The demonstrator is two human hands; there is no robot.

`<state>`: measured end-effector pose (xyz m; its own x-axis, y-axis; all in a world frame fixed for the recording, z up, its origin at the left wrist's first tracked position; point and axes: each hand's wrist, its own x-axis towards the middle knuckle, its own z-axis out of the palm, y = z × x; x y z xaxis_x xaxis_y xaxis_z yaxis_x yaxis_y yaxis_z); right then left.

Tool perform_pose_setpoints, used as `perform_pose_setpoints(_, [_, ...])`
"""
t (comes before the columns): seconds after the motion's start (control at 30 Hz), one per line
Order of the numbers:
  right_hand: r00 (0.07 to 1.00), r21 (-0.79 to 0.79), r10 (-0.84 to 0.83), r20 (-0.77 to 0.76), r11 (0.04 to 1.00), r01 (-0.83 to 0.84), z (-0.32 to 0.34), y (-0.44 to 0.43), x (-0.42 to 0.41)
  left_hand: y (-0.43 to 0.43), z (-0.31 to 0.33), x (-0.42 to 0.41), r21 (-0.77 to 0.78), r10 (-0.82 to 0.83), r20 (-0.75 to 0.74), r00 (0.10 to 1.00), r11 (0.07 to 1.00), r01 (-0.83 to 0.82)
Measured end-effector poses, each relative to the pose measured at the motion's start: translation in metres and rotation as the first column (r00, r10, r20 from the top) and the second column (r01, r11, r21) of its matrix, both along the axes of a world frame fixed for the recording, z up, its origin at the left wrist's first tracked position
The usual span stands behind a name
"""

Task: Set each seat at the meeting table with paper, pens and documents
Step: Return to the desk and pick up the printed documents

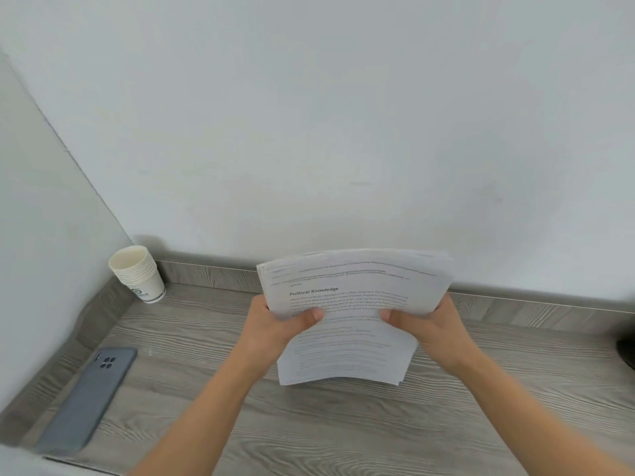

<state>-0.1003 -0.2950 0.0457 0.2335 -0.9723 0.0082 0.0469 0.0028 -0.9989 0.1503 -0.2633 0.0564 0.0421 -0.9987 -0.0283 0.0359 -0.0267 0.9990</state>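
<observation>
**Both hands hold a stack of documents above the tabletop**

The fingers of both hands are clenched on a stack of printed documents (pixel 350 293). Each thumb presses on the printed face near the middle of the sheets, while the other fingers are hidden behind the paper. The left hand (pixel 275 321) grips the left edge and the right hand (pixel 422 321) grips the right edge, with the bare forearms reaching in from the near side.

The stack is held up off the surface, tilted towards the camera, its lower edge curving down and its top edge fanned slightly. The heading "Political Knowledge" shows on the top sheet.

Below lies a grey wood-grain tabletop (pixel 309 424) with a raised lip along its far and left sides. A nested stack of paper cups (pixel 137 273) stands in the far left corner. A grey phone (pixel 89 396) lies face down near the left edge, well apart from the papers. A dark object (pixel 627 352), cut off by the frame, sits at the right edge. A pale wall (pixel 343 132) rises behind
</observation>
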Motion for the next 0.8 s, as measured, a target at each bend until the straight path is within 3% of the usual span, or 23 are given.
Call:
perform_pose_setpoints(0.13, [0.987, 0.128, 0.079, -0.138, 0.99, -0.062, -0.035, 0.008, 0.001, 0.008, -0.03, -0.004, 0.1, -0.042, 0.052, 0.998, 0.994, 0.037])
perform_pose_setpoints(0.37, [0.973, 0.126, 0.007, -0.232, 0.992, 0.023, -0.033, 0.023, 0.007, 0.023, -0.037, -0.004, 0.19, -0.024, 0.081, 0.996, 0.982, 0.009])
perform_pose_setpoints(0.47, [0.983, 0.15, -0.005, -0.182, 0.988, 0.033, -0.018, 0.033, 0.01, 0.043, -0.029, 0.003, 0.285, 0.037, -0.049, 0.998, 0.958, -0.021])
perform_pose_setpoints(0.6, [0.993, 0.3, 0.093, -0.074, 0.952, -0.067, -0.014, 0.056, 0.018, 0.079, -0.036, 0.015, 0.465, 0.181, -0.229, 0.956, 0.883, -0.056])
perform_pose_setpoints(0.8, [0.96, 0.403, 0.281, 0.017, 0.877, -0.264, -0.021, 0.085, 0.034, 0.156, -0.043, 0.012, 0.496, 0.402, -0.28, 0.872, 0.838, -0.227])
